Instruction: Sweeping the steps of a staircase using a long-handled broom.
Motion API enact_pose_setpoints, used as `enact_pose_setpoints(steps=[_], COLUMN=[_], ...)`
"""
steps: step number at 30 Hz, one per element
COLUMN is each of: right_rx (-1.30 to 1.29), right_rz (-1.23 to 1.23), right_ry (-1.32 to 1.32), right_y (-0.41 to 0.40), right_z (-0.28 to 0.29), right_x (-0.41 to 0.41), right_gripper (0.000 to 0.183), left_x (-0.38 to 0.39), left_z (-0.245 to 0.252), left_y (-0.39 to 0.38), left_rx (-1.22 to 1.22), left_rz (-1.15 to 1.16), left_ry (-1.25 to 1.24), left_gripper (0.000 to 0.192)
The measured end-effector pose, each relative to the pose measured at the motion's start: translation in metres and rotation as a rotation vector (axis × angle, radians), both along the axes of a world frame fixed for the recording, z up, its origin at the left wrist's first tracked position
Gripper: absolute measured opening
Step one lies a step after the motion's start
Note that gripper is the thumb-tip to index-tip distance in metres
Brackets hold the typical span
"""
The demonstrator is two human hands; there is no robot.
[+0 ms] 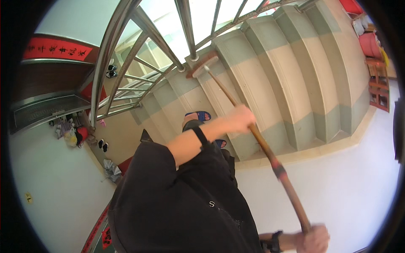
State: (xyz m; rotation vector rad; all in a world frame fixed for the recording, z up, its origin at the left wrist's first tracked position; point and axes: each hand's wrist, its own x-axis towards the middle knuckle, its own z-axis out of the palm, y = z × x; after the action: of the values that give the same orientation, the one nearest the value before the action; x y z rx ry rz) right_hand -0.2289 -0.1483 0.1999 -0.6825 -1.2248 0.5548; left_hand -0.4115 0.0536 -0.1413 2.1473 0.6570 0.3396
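A long-handled broom (pixel 264 142) slants across the stairs, with both my hands closed around its wooden handle. My left hand (pixel 242 118) grips it partway along, and my right hand (pixel 313 238) holds near its upper end. Between the hands, a dark and reddish band (pixel 278 169) wraps the handle. The broom head (pixel 205 67), with reddish-brown bristles, rests on a tiled stair step (pixel 218 91) beside the foot of the railing. Both hands look slightly blurred. My feet, in blue slippers (pixel 202 116), stand on the steps below.
A metal stair railing (pixel 109 47) runs along the left side. More steps (pixel 281 76) rise to the right, beside a white wall (pixel 316 196). A wooden rack (pixel 378 83) and pink bucket (pixel 369 45) stand at the top. Shoes (pixel 103 145) and bags (pixel 76 136) lie on the lower landing.
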Motion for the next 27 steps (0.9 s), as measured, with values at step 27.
enact_pose_setpoints(steps=[27], right_rx=[-0.256], right_rz=[-0.430], right_ry=[-0.091], right_y=[-0.069], right_z=[0.107], right_x=[-0.111], right_gripper=[0.049], left_x=[0.101], left_z=[0.051], left_y=[-0.145], left_rx=[-0.290], left_rz=[-1.174], left_ry=[0.026], left_gripper=[0.013])
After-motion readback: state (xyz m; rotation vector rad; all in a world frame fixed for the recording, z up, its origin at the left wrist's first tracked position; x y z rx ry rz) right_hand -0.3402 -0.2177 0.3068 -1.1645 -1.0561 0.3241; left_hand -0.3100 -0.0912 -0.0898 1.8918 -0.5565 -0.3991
